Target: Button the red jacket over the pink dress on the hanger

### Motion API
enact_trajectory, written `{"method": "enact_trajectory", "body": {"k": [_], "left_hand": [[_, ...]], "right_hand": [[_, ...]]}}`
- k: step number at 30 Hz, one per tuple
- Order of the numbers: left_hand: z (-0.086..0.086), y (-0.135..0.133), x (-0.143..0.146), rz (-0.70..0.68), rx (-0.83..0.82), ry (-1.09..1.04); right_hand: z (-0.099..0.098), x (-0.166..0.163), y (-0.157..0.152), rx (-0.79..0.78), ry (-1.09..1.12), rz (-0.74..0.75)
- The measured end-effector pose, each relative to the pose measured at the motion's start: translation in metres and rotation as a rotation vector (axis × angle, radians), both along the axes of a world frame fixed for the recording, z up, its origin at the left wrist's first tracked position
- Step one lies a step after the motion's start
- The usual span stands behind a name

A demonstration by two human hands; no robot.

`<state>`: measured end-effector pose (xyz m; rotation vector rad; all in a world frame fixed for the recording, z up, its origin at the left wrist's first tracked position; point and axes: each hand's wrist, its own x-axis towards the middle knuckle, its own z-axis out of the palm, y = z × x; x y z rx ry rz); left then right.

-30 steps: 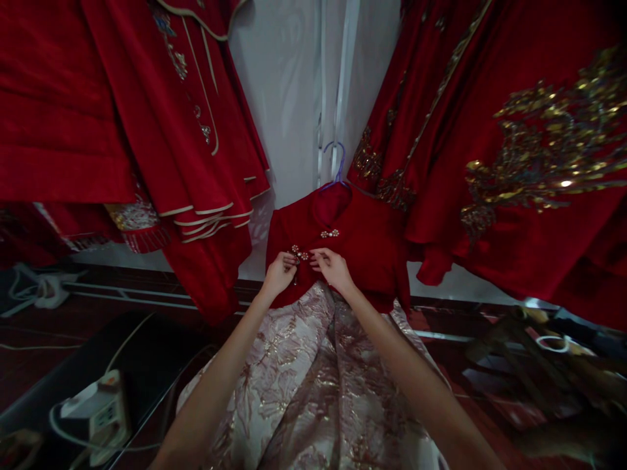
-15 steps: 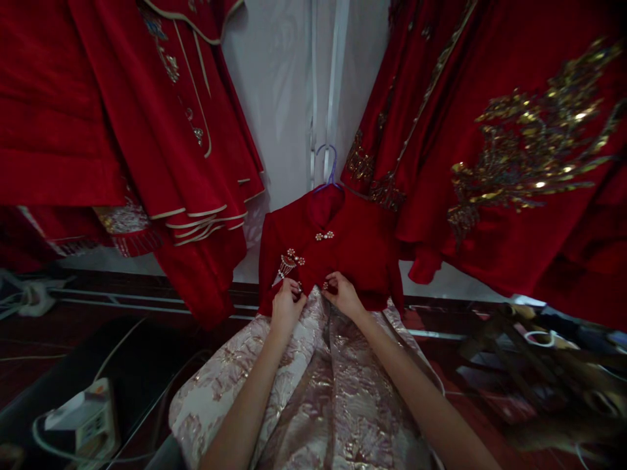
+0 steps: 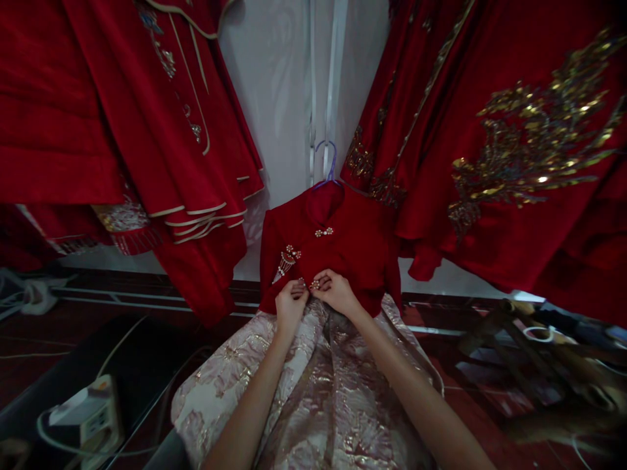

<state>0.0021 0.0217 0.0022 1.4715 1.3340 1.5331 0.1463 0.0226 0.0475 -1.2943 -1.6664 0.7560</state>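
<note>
A small dress hangs on a blue hanger [image 3: 327,160] against the white wall. Its red velvet top [image 3: 353,251] carries a pearl clasp near the collar [image 3: 324,232] and a tasselled clasp [image 3: 288,258] lower left. Its skirt is pale gold brocade [image 3: 318,398]. My left hand [image 3: 290,305] and my right hand [image 3: 337,292] meet at the waist of the red top, fingers pinched on a small pearl clasp [image 3: 313,284] between them.
Long red gowns hang on both sides: one with cream piping at the left [image 3: 161,130], one with gold embroidery at the right [image 3: 529,143]. A white power strip with cable [image 3: 93,414] lies at lower left. Dark clutter [image 3: 539,346] sits at lower right on the red floor.
Both hands have dropped from the tasselled clasp to the waist of the red top, then closed in together on the lower clasp. The tassel now hangs free.
</note>
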Motion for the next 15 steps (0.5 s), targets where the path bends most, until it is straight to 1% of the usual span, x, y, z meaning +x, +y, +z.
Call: {"method": "enact_trajectory", "body": {"k": [2, 5, 8, 12, 15], "left_hand": [[-0.003, 0.002, -0.001, -0.015, -0.015, -0.088], [-0.007, 0.003, -0.003, -0.036, -0.025, -0.151], [-0.008, 0.002, -0.004, -0.038, -0.026, -0.167], [-0.006, 0.0, -0.001, -0.029, -0.019, -0.156], [-0.004, 0.0, 0.001, -0.009, -0.014, -0.157]], "right_hand": [[-0.003, -0.008, 0.005, 0.008, 0.028, -0.047], [-0.01, -0.014, 0.01, 0.028, 0.041, -0.044], [-0.014, -0.012, 0.008, 0.052, 0.065, -0.045], [-0.013, -0.009, 0.001, 0.008, 0.175, 0.0], [-0.013, -0.011, 0.0, 0.005, 0.179, 0.013]]}}
